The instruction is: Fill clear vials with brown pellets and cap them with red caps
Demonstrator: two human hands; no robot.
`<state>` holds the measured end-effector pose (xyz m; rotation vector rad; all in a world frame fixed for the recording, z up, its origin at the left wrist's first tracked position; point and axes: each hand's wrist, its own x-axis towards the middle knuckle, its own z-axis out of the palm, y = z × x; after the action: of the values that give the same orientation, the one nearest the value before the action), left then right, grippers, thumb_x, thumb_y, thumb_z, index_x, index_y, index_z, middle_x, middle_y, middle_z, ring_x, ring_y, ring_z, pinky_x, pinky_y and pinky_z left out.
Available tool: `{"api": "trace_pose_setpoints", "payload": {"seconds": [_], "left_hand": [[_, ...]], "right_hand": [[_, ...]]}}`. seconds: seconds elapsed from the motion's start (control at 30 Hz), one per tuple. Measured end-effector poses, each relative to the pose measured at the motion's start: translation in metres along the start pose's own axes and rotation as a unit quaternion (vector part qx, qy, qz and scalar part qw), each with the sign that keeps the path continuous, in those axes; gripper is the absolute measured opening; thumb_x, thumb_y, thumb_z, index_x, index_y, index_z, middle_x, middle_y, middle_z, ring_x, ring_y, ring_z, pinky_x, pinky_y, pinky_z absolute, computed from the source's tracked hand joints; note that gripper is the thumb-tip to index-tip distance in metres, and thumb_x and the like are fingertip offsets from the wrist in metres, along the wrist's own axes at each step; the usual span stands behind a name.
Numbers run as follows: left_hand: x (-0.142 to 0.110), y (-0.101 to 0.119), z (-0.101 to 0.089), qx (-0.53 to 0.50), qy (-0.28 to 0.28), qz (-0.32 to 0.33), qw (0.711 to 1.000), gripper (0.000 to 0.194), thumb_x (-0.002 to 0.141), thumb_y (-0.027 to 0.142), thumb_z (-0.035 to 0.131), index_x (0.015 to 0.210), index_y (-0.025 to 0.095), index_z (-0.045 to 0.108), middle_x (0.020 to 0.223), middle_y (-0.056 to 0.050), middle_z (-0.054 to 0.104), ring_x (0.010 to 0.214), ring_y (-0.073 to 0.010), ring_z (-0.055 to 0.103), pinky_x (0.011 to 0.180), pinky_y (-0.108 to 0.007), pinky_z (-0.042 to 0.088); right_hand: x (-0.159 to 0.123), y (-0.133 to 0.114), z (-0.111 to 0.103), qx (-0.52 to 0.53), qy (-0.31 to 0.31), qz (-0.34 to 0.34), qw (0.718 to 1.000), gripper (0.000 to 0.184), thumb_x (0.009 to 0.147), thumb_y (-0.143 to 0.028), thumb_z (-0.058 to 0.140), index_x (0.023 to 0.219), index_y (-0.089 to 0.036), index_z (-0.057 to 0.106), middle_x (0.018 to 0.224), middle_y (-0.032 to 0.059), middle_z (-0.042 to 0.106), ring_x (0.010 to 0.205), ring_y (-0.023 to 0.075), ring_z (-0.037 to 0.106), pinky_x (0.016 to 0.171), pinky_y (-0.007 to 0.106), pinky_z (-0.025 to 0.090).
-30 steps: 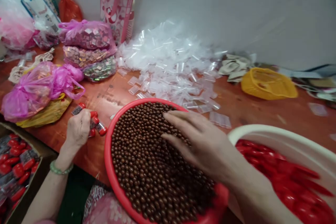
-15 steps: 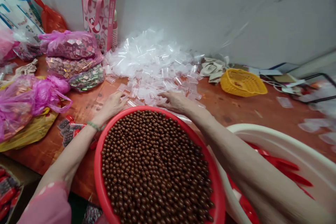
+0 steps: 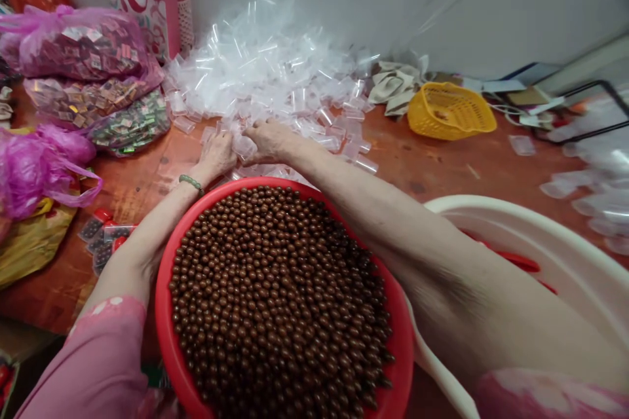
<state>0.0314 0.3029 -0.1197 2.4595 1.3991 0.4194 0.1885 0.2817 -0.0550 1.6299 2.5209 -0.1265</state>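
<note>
Beyond the far rim of a red basin (image 3: 164, 301) full of shiny brown balls (image 3: 280, 301), my two hands are close together at the near edge of a pile of clear plastic containers (image 3: 265, 72). My left hand (image 3: 217, 154), with a green bead bracelet (image 3: 190, 182) at its wrist, has its fingers curled around clear containers. My right hand (image 3: 269, 142) reaches across above the basin's far rim, fingers bent onto a clear container (image 3: 242, 145) between the hands. The fingertips are partly hidden among the see-through plastic.
Bags of small wrapped pieces (image 3: 88, 52) and a pink plastic bag (image 3: 44, 170) lie left. Filled red-capped containers (image 3: 105, 236) sit beside my left forearm. A yellow basket (image 3: 449, 111) stands back right, behind a white tub (image 3: 515, 216) holding red pieces. More clear containers (image 3: 590, 190) lie far right.
My hands have come together, the right moving left toward the other, and have closed on clear containers. The view has shifted, so the left-hand bags sit farther left.
</note>
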Motion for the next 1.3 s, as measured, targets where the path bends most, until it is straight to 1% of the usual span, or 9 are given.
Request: {"api": "trace_pose_setpoints", "payload": {"seconds": [0.33, 0.53, 0.67, 0.83, 0.9, 1.03, 1.1, 1.2, 1.3], "left_hand": [[-0.002, 0.003, 0.003, -0.029, 0.011, -0.037, 0.999, 0.027, 0.089, 0.013, 0.045, 0.109, 0.008, 0.062, 0.112, -0.019, 0.066, 0.111, -0.0293, 0.056, 0.100, -0.042, 0.039], [-0.009, -0.003, -0.009, -0.067, 0.008, -0.040, 0.997, 0.031, 0.087, 0.021, 0.053, 0.112, 0.007, 0.065, 0.111, -0.019, 0.067, 0.109, -0.0294, 0.057, 0.100, -0.043, 0.041], [-0.017, -0.001, -0.027, -0.128, 0.023, -0.035, 0.991, 0.036, 0.084, 0.024, 0.060, 0.115, 0.008, 0.064, 0.116, -0.019, 0.067, 0.112, -0.0291, 0.058, 0.102, -0.043, 0.042], [-0.043, 0.020, -0.070, -0.251, 0.020, 0.011, 0.968, 0.053, 0.083, 0.031, 0.065, 0.131, 0.009, 0.055, 0.121, -0.015, 0.066, 0.107, -0.0214, 0.063, 0.092, -0.033, 0.050], [-0.061, 0.034, -0.086, -0.357, -0.016, 0.049, 0.933, 0.061, 0.080, 0.031, 0.070, 0.134, 0.010, 0.052, 0.118, -0.015, 0.067, 0.100, -0.0188, 0.065, 0.087, -0.031, 0.051], [-0.099, 0.064, -0.104, -0.531, -0.087, 0.073, 0.840, 0.070, 0.073, 0.033, 0.079, 0.135, 0.014, 0.053, 0.105, -0.010, 0.069, 0.088, -0.0166, 0.065, 0.081, -0.030, 0.052], [-0.115, 0.077, -0.107, -0.574, -0.084, 0.076, 0.811, 0.066, 0.070, 0.031, 0.082, 0.129, 0.014, 0.057, 0.101, -0.008, 0.069, 0.088, -0.0165, 0.066, 0.081, -0.028, 0.051], [-0.136, 0.091, -0.111, -0.614, -0.066, 0.097, 0.781, 0.054, 0.069, 0.030, 0.083, 0.117, 0.015, 0.064, 0.101, -0.006, 0.069, 0.088, -0.0161, 0.066, 0.080, -0.026, 0.051], [-0.156, 0.103, -0.117, -0.622, -0.059, 0.098, 0.774, 0.042, 0.073, 0.034, 0.081, 0.107, 0.015, 0.066, 0.098, -0.005, 0.067, 0.085, -0.0141, 0.065, 0.076, -0.023, 0.050]], "right_hand": [[0.005, -0.026, 0.007, 0.049, 0.034, 0.014, 0.998, 0.033, 0.085, -0.015, 0.053, 0.113, -0.004, 0.063, 0.119, 0.0278, 0.064, 0.118, 0.0433, 0.054, 0.100, 0.058, 0.034], [-0.002, 0.006, -0.006, 0.226, 0.087, 0.075, 0.967, 0.026, 0.083, -0.020, 0.054, 0.103, -0.008, 0.067, 0.109, 0.0229, 0.070, 0.108, 0.0361, 0.063, 0.095, 0.049, 0.046], [-0.033, 0.023, -0.020, 0.416, 0.154, 0.113, 0.889, 0.031, 0.084, -0.032, 0.054, 0.106, -0.012, 0.060, 0.103, 0.0162, 0.070, 0.089, 0.0242, 0.069, 0.081, 0.040, 0.056], [-0.086, 0.005, -0.034, 0.604, 0.180, 0.081, 0.772, 0.046, 0.071, -0.052, 0.067, 0.101, -0.020, 0.055, 0.088, 0.0055, 0.069, 0.073, 0.0170, 0.070, 0.071, 0.034, 0.059], [-0.105, -0.011, -0.038, 0.662, 0.173, 0.068, 0.726, 0.049, 0.066, -0.051, 0.073, 0.100, -0.021, 0.056, 0.082, 0.0020, 0.068, 0.071, 0.0164, 0.070, 0.069, 0.032, 0.059], [-0.137, -0.043, -0.041, 0.797, 0.137, 0.069, 0.584, 0.046, 0.060, -0.035, 0.085, 0.097, -0.022, 0.061, 0.082, -0.0017, 0.069, 0.068, 0.0117, 0.068, 0.064, 0.024, 0.056], [-0.151, -0.058, -0.039, 0.821, 0.125, 0.069, 0.552, 0.045, 0.060, -0.035, 0.087, 0.095, -0.021, 0.063, 0.082, -0.0022, 0.070, 0.064, 0.0101, 0.066, 0.061, 0.022, 0.055], [-0.172, -0.075, -0.036, 0.793, 0.128, 0.044, 0.594, 0.040, 0.068, -0.043, 0.083, 0.096, -0.022, 0.064, 0.077, -0.0020, 0.069, 0.062, 0.0114, 0.065, 0.061, 0.024, 0.054], [-0.193, -0.088, -0.038, 0.658, 0.192, -0.002, 0.728, 0.032, 0.075, -0.039, 0.079, 0.101, -0.023, 0.068, 0.095, 0.0020, 0.070, 0.085, 0.0162, 0.066, 0.077, 0.029, 0.053]]}}
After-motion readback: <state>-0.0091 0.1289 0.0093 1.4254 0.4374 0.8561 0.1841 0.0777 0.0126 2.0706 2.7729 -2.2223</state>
